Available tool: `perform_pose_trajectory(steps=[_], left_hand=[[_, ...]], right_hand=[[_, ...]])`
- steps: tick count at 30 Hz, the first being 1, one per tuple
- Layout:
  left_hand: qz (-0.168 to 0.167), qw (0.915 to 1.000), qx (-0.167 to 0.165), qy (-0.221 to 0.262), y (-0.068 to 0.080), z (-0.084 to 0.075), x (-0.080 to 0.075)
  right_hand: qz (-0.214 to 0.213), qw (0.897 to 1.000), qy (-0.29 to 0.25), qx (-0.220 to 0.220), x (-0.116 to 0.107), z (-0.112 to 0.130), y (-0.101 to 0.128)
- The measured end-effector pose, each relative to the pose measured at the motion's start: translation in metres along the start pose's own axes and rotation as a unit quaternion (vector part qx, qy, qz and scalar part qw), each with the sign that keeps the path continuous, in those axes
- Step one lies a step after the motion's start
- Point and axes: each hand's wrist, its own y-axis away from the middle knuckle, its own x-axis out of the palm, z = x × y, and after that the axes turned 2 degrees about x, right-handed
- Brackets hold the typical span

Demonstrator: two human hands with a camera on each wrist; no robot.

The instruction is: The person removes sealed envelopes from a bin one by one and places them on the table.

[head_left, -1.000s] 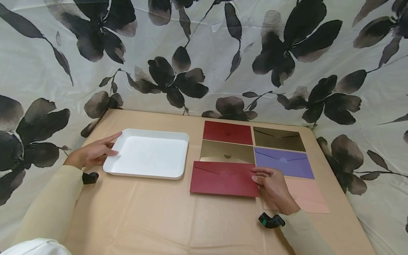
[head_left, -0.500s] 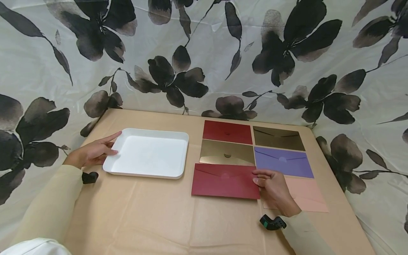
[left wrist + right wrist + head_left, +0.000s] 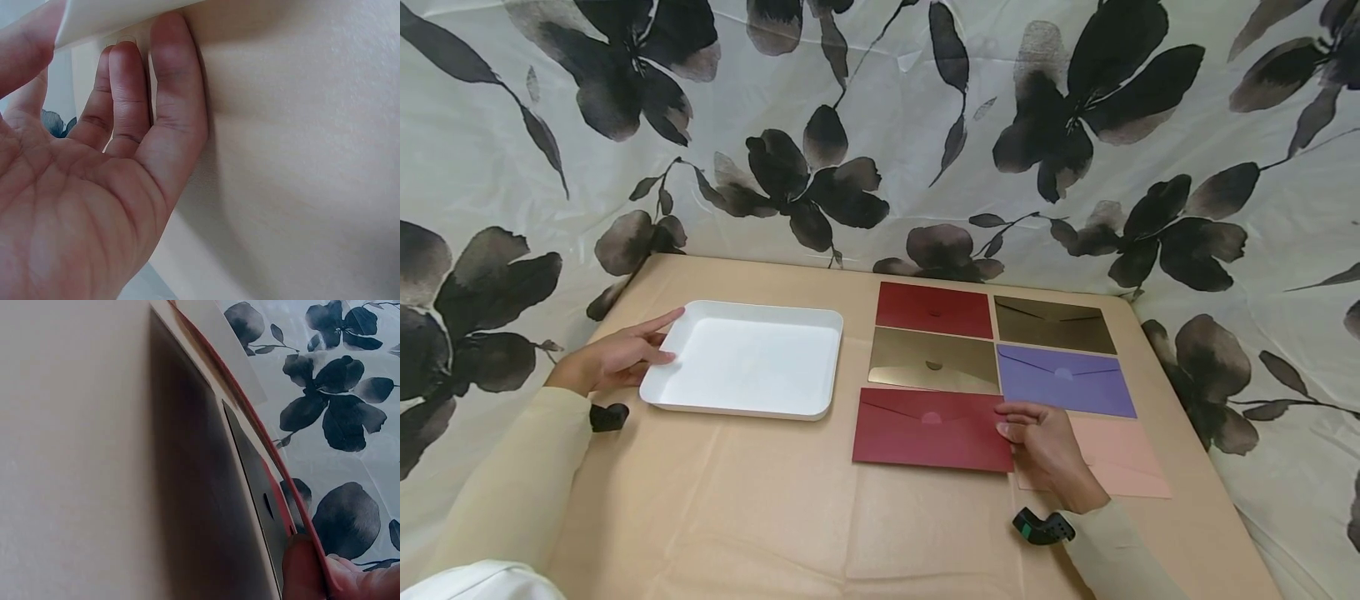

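Observation:
My left hand point(image 3: 625, 357) grips the left rim of a white rectangular tray point(image 3: 748, 358). In the left wrist view its fingers point(image 3: 178, 81) reach beneath the tray's edge point(image 3: 119, 22), with the thumb on the other side. At the right, my right hand point(image 3: 1048, 450) pinches the right edge of a dark red envelope point(image 3: 925, 442) between thumb and fingers. From the right wrist, that envelope point(image 3: 262, 434) appears edge-on, raised off the table with a shadow below. Its flap faces up in the head view.
Beyond the held envelope lie a red envelope point(image 3: 934, 310), a gold one point(image 3: 943, 354), a dark gold-brown one point(image 3: 1052, 325) and a purple one point(image 3: 1067, 387). A pink envelope point(image 3: 1123, 458) is partly behind my right hand. Floral cloth point(image 3: 925, 108) surrounds the beige table point(image 3: 760, 500).
The dark red envelope and my right hand have shifted slightly toward me and to the right, exposing more of the gold envelope. My left hand and the tray stay put.

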Motion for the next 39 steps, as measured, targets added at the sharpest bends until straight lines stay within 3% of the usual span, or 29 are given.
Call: perform_pose_trajectory(steps=[13, 20, 26, 39], left_hand=[[0.009, 0.9998, 0.008, 0.014, 0.000, 0.001, -0.003], [0.004, 0.9995, -0.013, 0.030, -0.009, 0.010, -0.011], [0.005, 0.9999, 0.005, 0.008, -0.003, 0.005, -0.007], [0.001, 1.0000, -0.003, 0.004, -0.003, 0.001, -0.003]], right_hand=[[0.004, 1.000, 0.017, -0.006, -0.003, -0.006, -0.002], [0.008, 1.000, -0.001, -0.007, -0.002, -0.009, -0.005], [0.004, 1.000, 0.006, -0.009, -0.001, -0.007, -0.007], [0.006, 1.000, 0.018, -0.024, -0.001, -0.006, -0.011]])
